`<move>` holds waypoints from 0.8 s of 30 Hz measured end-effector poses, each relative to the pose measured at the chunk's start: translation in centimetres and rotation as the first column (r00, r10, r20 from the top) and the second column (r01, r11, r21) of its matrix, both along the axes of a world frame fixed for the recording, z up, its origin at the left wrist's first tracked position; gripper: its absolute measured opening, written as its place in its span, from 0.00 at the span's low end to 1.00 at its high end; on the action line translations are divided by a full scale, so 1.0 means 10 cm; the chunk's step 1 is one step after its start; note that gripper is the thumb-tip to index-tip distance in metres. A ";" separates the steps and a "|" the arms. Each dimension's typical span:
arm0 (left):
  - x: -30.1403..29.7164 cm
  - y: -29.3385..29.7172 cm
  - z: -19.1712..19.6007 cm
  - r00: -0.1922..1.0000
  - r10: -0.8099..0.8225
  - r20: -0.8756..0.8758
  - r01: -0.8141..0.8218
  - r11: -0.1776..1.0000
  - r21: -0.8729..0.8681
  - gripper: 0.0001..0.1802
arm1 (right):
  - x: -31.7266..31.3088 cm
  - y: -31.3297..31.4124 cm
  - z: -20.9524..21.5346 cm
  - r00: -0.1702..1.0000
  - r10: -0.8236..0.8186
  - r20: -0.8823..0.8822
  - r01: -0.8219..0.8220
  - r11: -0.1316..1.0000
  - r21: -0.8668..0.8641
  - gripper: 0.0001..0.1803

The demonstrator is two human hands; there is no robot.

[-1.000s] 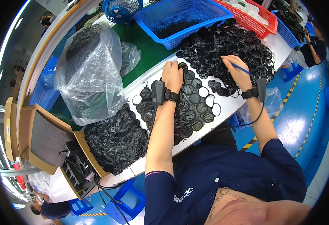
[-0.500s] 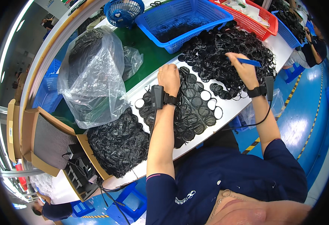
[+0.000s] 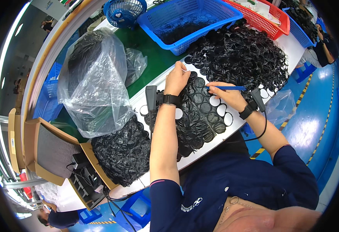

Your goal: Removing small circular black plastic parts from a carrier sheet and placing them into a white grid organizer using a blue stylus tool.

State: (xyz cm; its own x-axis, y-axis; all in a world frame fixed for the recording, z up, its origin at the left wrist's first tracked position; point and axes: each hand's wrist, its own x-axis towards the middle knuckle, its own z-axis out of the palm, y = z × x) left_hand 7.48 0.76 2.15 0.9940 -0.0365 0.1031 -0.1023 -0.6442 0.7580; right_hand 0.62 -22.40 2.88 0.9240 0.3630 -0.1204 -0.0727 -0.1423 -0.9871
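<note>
My right hand (image 3: 228,96) is closed around a slim blue pen-like tool (image 3: 237,88), whose tip points left over the black rings. My left hand (image 3: 177,79) is closed in a pinch at the far edge of the spread; what its fingers hold, if anything, is hidden. Thin black round pieces (image 3: 194,120), like flat rings, lie in overlapping rows beneath and between both hands. White shows through a few of them at the right edge. Behind my right hand is a large loose heap of the same black pieces (image 3: 243,54).
A blue basket (image 3: 167,43) holding black pieces stands at the back, with a red basket (image 3: 285,29) to its right. A blue fan (image 3: 125,11) and a clear plastic bag (image 3: 96,85) are at the left. Nearer are another black pile (image 3: 121,154) and an open cardboard box (image 3: 45,150).
My right hand has come left and nearer from the loose heap to the laid-out rows, with the blue tool still in it. My left hand has turned slightly, fingers pinching.
</note>
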 end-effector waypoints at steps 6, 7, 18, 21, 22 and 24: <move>0.05 0.06 -0.01 0.996 -0.085 -0.009 0.083 0.985 -0.151 0.11 | -0.07 0.04 -0.03 0.996 -0.064 0.065 0.063 0.998 0.015 0.17; 0.05 0.06 -0.04 0.990 -0.092 0.107 0.098 0.994 -0.048 0.09 | -0.08 0.05 -0.02 0.992 -0.083 0.098 0.081 0.997 0.019 0.16; 0.02 0.11 -0.10 0.966 0.115 0.233 -0.141 0.986 0.095 0.06 | -0.08 0.05 -0.06 0.980 -0.068 0.185 0.078 0.996 -0.048 0.16; -0.05 0.17 -0.05 0.849 0.221 0.480 -0.368 0.899 0.237 0.07 | -0.06 0.05 -0.10 0.960 -0.053 0.276 0.076 0.994 -0.074 0.15; -0.11 0.11 -0.01 0.850 0.219 0.480 -0.363 0.903 0.230 0.07 | -0.05 0.01 -0.14 0.956 -0.059 0.289 0.083 0.994 -0.071 0.15; -0.27 0.06 0.07 0.887 0.173 0.429 -0.305 0.915 0.263 0.07 | -0.05 0.00 -0.13 0.952 -0.063 0.300 0.086 0.994 -0.067 0.15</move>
State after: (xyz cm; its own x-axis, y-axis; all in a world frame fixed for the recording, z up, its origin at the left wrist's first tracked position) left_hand 4.82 1.31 2.89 0.8569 0.1008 0.5055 -0.1567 -0.8833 0.4418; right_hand 0.14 -22.44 1.54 0.9464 0.2921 0.1381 0.2084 -0.2252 -0.9518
